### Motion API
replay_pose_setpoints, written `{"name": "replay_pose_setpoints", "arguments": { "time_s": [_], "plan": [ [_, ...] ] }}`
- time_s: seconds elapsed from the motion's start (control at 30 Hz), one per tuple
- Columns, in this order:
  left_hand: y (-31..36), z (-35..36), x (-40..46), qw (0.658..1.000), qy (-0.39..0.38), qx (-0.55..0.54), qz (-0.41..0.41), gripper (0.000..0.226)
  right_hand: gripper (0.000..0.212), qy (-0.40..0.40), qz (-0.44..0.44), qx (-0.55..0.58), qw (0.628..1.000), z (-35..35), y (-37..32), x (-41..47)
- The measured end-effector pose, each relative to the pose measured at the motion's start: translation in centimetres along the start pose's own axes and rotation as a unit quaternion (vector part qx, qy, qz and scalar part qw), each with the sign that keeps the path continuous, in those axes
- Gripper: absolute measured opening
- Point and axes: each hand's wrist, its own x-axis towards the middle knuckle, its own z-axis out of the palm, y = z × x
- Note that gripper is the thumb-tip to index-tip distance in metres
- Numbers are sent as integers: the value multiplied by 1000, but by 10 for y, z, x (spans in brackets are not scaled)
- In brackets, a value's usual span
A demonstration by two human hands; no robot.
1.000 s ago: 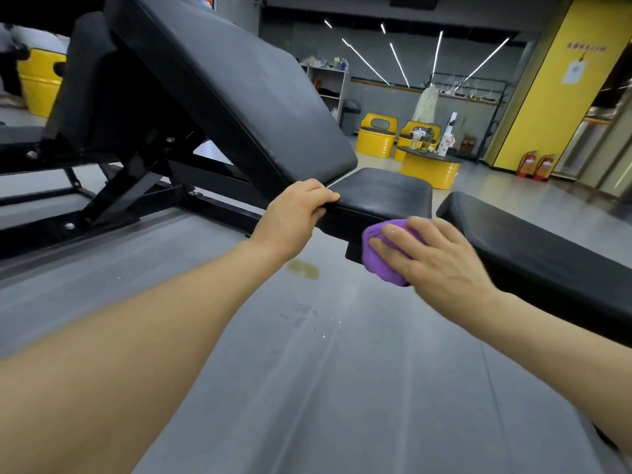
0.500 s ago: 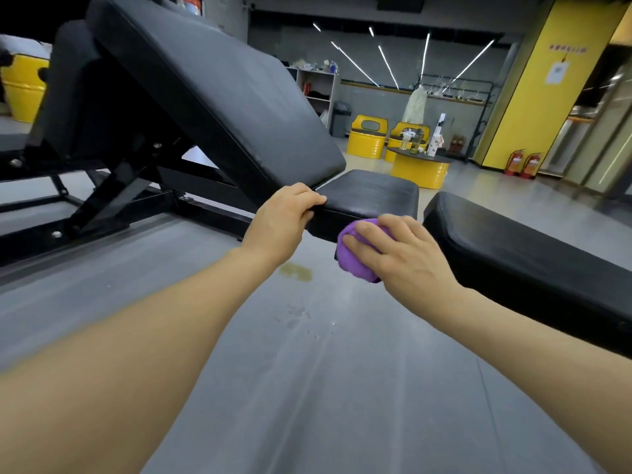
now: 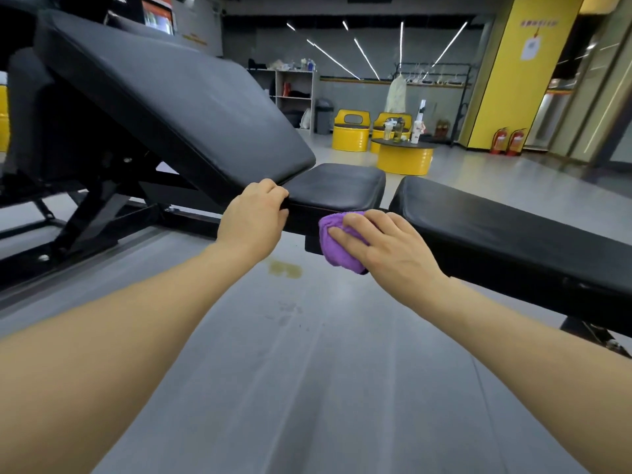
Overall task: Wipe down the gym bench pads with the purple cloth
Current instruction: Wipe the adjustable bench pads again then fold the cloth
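Head view: wiping step underway, on the near side edge of the small seat pad (image 3: 337, 186). Right hand (image 3: 386, 249) presses the bunched purple cloth (image 3: 337, 244) against that edge and the frame just below it, fingers spread fairly flat over the cloth. Left hand (image 3: 254, 217) grips the pad corner where the inclined back pad (image 3: 178, 107) meets the seat, fingers curled over the top. Cloth sits under the right fingers, near the left hand but apart from it. Next move likely needs a sideways drag along the edge, then up onto the top face; second bench pad (image 3: 496, 227) to the right looks not yet addressed.
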Motion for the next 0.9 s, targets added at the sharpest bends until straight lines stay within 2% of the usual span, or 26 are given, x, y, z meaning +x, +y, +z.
{"name": "replay_pose_setpoints", "arguments": {
  "time_s": [0.13,0.23,0.5,0.63,0.73,0.83,0.9],
  "plan": [
    [11,0,-7,998,8,54,-10,33,45,-17,20,-7,1000,-3,5,-19],
    [22,1,-13,998,25,56,-7,34,45,-20,32,-26,999,-5,7,-25],
    [65,11,-21,990,80,47,106,34,44,-13,41,-99,994,-10,16,-43],
    [104,21,-22,985,80,11,153,47,47,-5,38,-85,996,-18,37,-74],
    [127,33,-27,981,58,-6,187,61,40,-21,44,-82,995,-23,55,-106],
    [140,42,-32,980,46,-30,189,71,44,-38,74,-86,993,-26,72,-145],
    [146,45,-31,980,55,-51,183,69,42,-39,103,-78,991,-30,75,-160]
  ]
}}
